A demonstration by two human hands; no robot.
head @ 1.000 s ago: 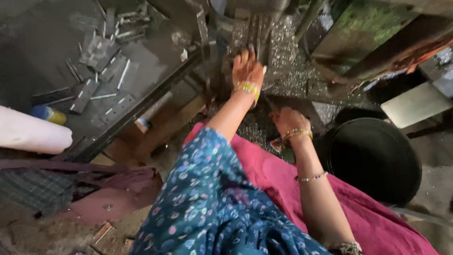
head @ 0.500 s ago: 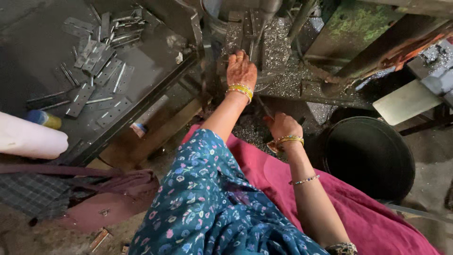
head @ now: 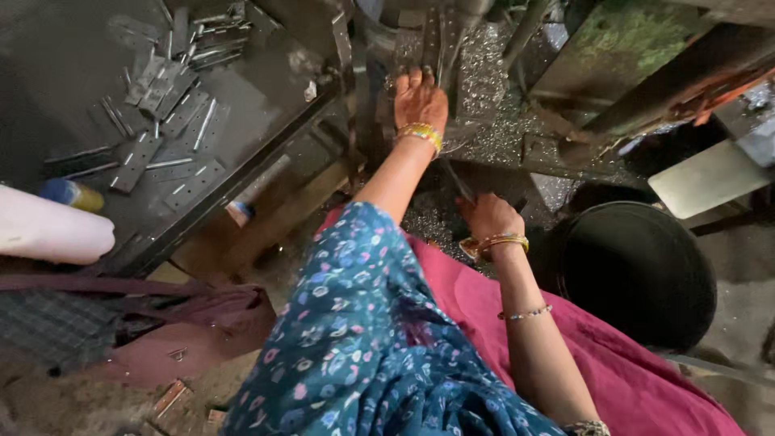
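Observation:
My left hand [head: 420, 101], with a yellow bangle at the wrist, reaches onto the bed of a metal press [head: 484, 73]. Its fingertips touch the near end of a perforated metal strip [head: 428, 36]. Whether they grip the strip is not clear. My right hand [head: 488, 220] is lower and nearer my lap. It is closed around the end of a thin metal strip [head: 456, 179] that slants up to the left towards the press. Shiny metal chips [head: 492, 133] cover the press bed around both hands.
A dark tray table [head: 242, 113] at the left carries several perforated metal plates [head: 153, 89]. A black round tub [head: 638, 270] stands at the right beside my pink lap cloth [head: 484, 307]. A pale roll [head: 48, 230] and a maroon bag [head: 194, 323] lie at the lower left.
My left hand has pushed farther up onto the press bed. My right hand has stayed low with its thin strip.

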